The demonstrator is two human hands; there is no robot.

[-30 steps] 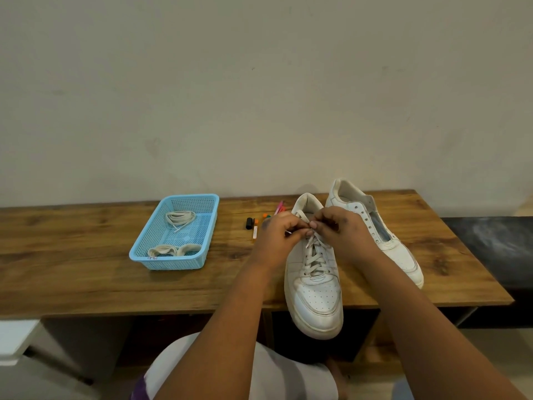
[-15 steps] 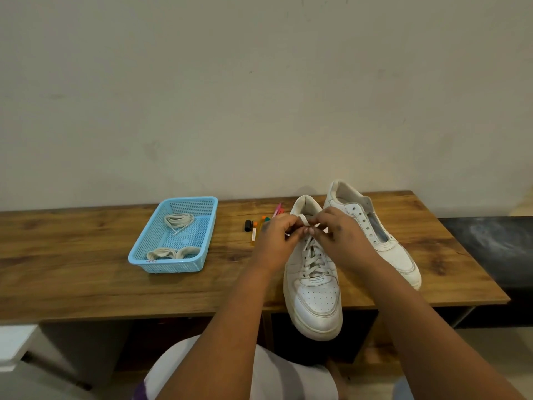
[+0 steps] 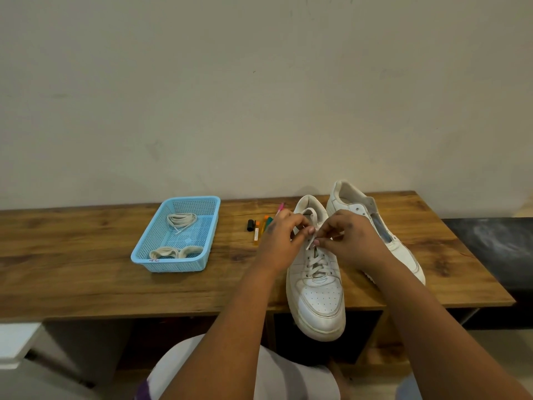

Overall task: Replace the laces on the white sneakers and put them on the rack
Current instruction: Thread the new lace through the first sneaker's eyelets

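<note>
We see a wood-grain table (image 3: pixel 86 284) with a matt finish, a blue perforated plastic basket (image 3: pixel 161 255), flat woven cloth laces (image 3: pixel 181 220) inside it, and smooth, faintly scuffed leather-look white sneakers (image 3: pixel 320 301), set against a matt, blotchy plaster wall (image 3: pixel 259 96)

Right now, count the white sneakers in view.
2. The laced sneaker lies at the table's front edge under both hands; the unlaced sneaker lies behind it, to its right.

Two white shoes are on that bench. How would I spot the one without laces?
Start at the wooden bench against the wall and look to its right end. The unlaced sneaker is the farther right of the pair; its eyelets are bare, while the laced sneaker beside it has both hands on its lace.
</note>
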